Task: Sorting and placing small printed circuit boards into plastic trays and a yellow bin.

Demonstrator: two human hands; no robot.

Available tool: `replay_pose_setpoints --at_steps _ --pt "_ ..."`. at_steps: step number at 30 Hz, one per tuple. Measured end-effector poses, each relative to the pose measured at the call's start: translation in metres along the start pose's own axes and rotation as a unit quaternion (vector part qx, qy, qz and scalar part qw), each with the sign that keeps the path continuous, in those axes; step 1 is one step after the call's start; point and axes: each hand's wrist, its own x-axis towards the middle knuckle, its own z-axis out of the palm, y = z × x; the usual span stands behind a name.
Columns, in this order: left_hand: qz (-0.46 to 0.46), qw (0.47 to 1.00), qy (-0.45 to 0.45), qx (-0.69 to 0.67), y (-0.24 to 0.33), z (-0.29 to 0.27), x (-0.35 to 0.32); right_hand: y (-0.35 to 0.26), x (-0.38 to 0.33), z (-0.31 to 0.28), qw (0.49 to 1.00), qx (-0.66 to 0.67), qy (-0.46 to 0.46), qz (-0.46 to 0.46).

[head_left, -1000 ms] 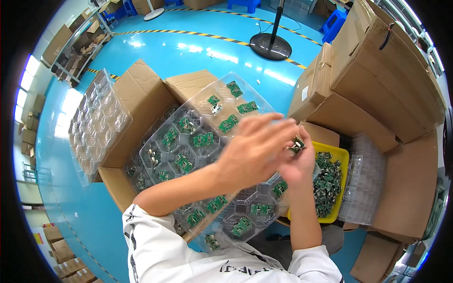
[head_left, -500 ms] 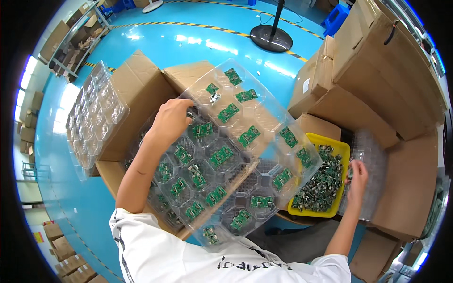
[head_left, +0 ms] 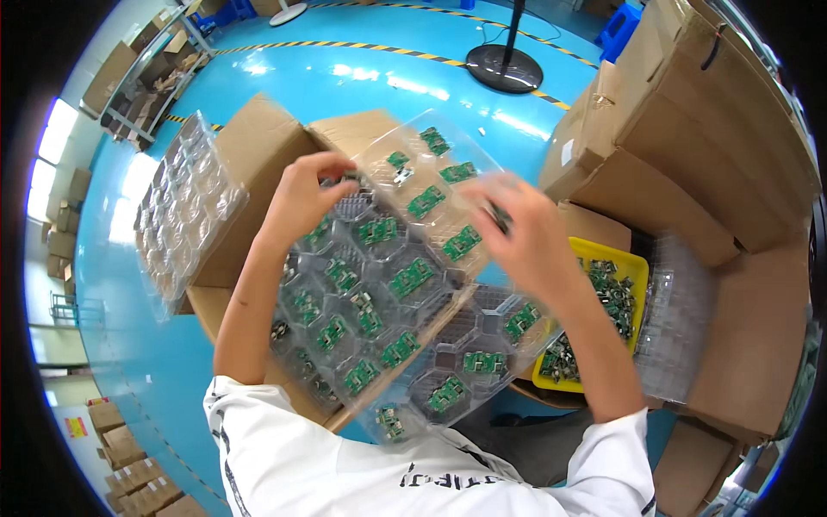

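Since half a second earlier, the right hand was brought from the yellow bin over the clear tray, fingers curled, grip unclear; the left hand pinched its far edge. Boards were best seated squarely.

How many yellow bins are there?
1. The yellow bin sits to the person's right, between the clear tray of green boards and the cardboard boxes, just past the right hand. More could be hidden behind the boxes.
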Motion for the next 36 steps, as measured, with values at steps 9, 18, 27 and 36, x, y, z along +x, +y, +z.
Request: replay_pose_setpoints --at_steps 9,18,27,36 --pt "-0.2 0.736 0.056 -0.644 -0.036 -0.021 -0.09 -0.015 0.131 0.103 0.898 -0.282 -0.324 0.099" --pt "-0.287 0.635 0.097 -0.711 -0.059 -0.038 -0.139 -0.014 0.138 0.111 0.849 -0.356 -0.373 0.113" --pt "-0.305 0.912 0.091 -0.26 -0.038 -0.03 -0.144 0.012 0.153 0.116 0.861 -0.278 -0.368 0.216" --pt "-0.142 0.958 -0.093 0.231 -0.015 -0.006 -0.153 0.031 0.125 0.111 0.906 -0.238 -0.304 0.171"
